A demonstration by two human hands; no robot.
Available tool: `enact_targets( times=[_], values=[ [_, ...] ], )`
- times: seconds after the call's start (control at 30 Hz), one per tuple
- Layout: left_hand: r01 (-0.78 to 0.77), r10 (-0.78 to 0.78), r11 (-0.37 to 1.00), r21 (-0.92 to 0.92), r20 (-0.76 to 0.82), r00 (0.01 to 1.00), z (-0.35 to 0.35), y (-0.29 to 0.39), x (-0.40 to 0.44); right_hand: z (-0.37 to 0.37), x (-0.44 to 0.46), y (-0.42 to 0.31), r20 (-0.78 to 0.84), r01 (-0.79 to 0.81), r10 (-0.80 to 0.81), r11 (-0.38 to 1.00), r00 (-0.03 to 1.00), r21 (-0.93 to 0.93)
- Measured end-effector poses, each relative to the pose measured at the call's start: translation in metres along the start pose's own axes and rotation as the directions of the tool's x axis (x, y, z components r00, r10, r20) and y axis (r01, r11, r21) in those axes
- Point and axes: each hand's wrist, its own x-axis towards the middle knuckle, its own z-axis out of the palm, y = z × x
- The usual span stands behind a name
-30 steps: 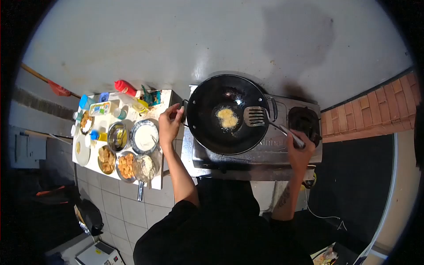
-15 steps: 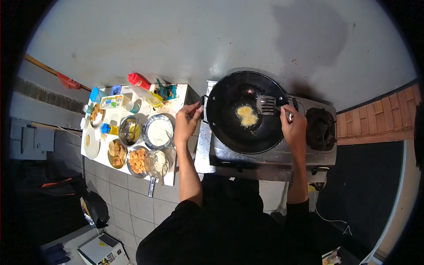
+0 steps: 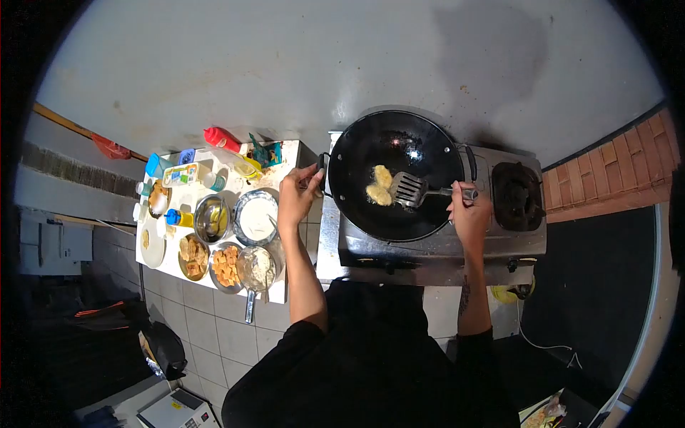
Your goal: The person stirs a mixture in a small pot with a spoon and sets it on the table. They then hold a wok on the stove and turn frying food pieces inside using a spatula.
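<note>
A black wok [image 3: 428, 214] sits on the steel stove, with battered pieces of food [image 3: 381, 187] frying left of its middle. My left hand [image 3: 298, 192] is closed on the wok's left handle [image 3: 322, 171]. In my right hand [image 3: 469, 214] is the handle of a slotted spatula [image 3: 410, 190], held over the right side of the wok. The blade lies low in the wok, its front edge touching or very close to the food's right side. Oil glistens on the wok's inner surface.
On the left, a white table [image 3: 171, 246] bears a bowl of white batter [image 3: 257, 217], a bowl of orange chunks [image 3: 225, 266], a strainer [image 3: 255, 265], a red squeeze bottle [image 3: 221, 138] and several other containers. A second burner [image 3: 517, 196] is right of the wok.
The spatula has moved left and slightly down, its blade now more slanted. The food pieces have shifted left in the wok. My left hand stays at the handle.
</note>
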Motion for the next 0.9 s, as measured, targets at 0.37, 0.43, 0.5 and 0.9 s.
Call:
enact_targets(
  times=[0.37, 0.43, 0.5, 0.9],
  values=[
    [0.063, -0.062, 0.997, -0.040, 0.024, 0.998, -0.004, 0.005, 0.000, 0.006, 0.010, 0.002, -0.110, 0.429, -0.455, 0.881, 0.884, -0.198],
    [0.091, -0.090, 0.996, -0.022, 0.039, 0.995, -0.007, 0.005, -0.001, 0.011, 0.010, -0.002, -0.108, 0.465, -0.494, 0.859, 0.863, -0.214],
    [0.119, -0.116, 0.992, -0.048, 0.059, 0.992, -0.007, 0.006, -0.001, 0.015, 0.011, 0.002, -0.106, 0.498, -0.531, 0.836, 0.841, -0.232],
    [0.034, -0.035, 0.994, -0.103, -0.004, 0.999, -0.002, -0.007, -0.001, 0.040, 0.004, -0.013, -0.069, 0.011, 0.002, 0.983, 0.998, 0.183]
  ],
)
